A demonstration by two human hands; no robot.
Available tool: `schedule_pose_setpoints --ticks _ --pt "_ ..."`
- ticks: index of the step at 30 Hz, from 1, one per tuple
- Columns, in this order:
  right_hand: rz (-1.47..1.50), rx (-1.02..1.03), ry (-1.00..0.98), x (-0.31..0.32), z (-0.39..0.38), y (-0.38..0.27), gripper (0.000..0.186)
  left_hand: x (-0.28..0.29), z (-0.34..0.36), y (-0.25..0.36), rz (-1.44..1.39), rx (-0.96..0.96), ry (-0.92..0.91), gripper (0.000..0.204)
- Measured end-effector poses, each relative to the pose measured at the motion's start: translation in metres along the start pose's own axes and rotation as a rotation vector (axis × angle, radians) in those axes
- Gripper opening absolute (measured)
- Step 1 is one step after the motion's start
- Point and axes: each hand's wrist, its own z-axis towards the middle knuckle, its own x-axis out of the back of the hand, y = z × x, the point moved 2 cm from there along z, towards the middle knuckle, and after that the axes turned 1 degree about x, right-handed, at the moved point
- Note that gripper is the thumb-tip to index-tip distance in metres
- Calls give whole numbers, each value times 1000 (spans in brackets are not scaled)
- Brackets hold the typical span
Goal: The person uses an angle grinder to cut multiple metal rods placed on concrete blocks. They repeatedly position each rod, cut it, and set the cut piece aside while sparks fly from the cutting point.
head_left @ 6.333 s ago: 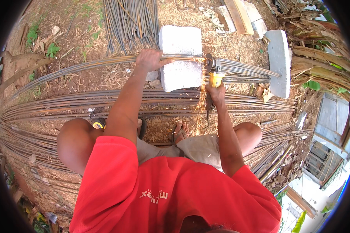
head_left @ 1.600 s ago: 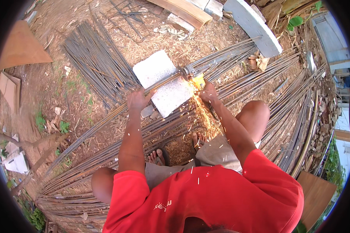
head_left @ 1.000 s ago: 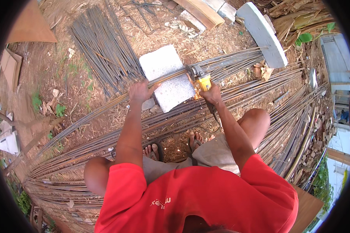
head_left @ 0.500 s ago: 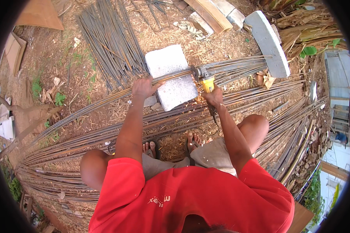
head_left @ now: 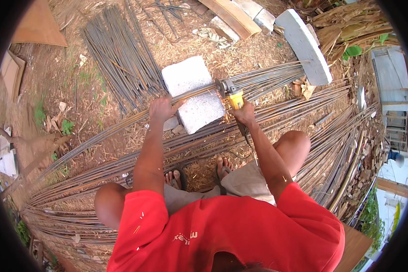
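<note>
My right hand (head_left: 245, 114) grips a yellow angle grinder (head_left: 235, 99). Its disc meets a bundle of steel rebar (head_left: 263, 76), just past the right edge of a pale concrete block (head_left: 203, 111). Orange sparks spray down from the cut toward my legs, and a few streaks show over my red sleeve. Left of the block, my left hand (head_left: 162, 109) is wrapped round the same bars, which lie across the block's top. The bars' right ends rest by a long grey concrete slab (head_left: 303, 47).
A heap of cut rebar (head_left: 122, 56) lies beyond the block. Long rusty bars (head_left: 136, 161) run across the ground between the block and my sandalled feet (head_left: 223, 167). Wooden planks (head_left: 231, 18) are at the back. The grinder's cord trails near my right knee.
The view has shifted slightly, moving the scene a little left. Both hands keep their holds, the grinder stays at the bars, and sparks now reach my left sleeve.
</note>
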Motion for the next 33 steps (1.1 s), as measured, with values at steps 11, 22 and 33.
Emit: schedule_pose_setpoints --ticks 11,22,33 --pt "118 107 4 -5 4 9 66 5 -2 3 -13 9 -37 104" --pt "108 37 -27 -9 10 11 67 -1 0 -1 -6 24 -32 108" --pt "158 45 -24 -9 7 7 63 4 -1 2 6 57 -93 108"
